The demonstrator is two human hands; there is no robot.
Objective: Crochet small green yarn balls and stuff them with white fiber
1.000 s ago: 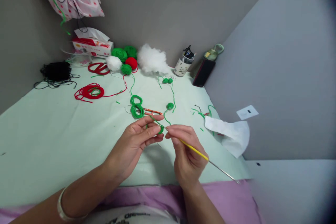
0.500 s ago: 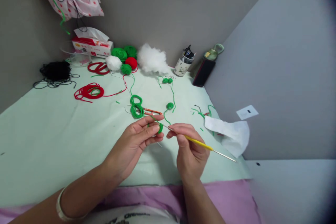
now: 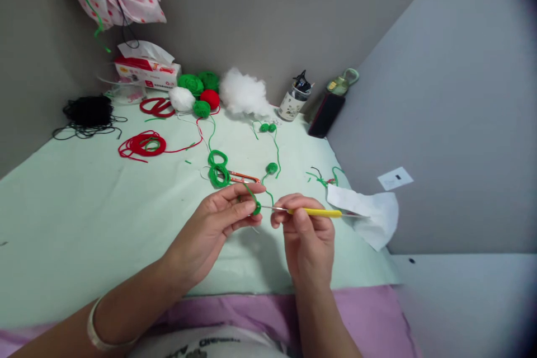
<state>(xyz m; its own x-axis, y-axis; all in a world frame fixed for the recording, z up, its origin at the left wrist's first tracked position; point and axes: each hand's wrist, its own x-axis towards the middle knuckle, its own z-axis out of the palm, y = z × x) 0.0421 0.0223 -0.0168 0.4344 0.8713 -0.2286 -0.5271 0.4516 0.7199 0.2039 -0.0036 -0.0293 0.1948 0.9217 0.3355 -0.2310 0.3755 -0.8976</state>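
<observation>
Between thumb and fingers, my left hand [image 3: 222,214] pinches a small green crochet piece [image 3: 257,208], with green yarn running up over its raised index finger. My right hand [image 3: 308,235] grips the yellow handle of a crochet hook [image 3: 316,212]. The hook lies nearly level, and its thin metal tip meets the green piece. Just beyond my left fingers are coils of green yarn [image 3: 218,176] and orange thread snips [image 3: 244,177]. A small green crocheted ball [image 3: 272,168] with a yarn tail rests behind my hands.
Several yarn balls [image 3: 202,109], white stuffing [image 3: 243,92] and a tissue box [image 3: 149,72] stand along the back wall. Red scissors [image 3: 157,107], red yarn [image 3: 145,145] and black yarn [image 3: 89,114] lie left. A pen cup [image 3: 292,103], dark bottle [image 3: 327,113] and white tissue [image 3: 375,215] are right.
My right hand has turned the crochet hook from a downward slant to nearly level. My left hand keeps its pinch on the green piece in about the same place.
</observation>
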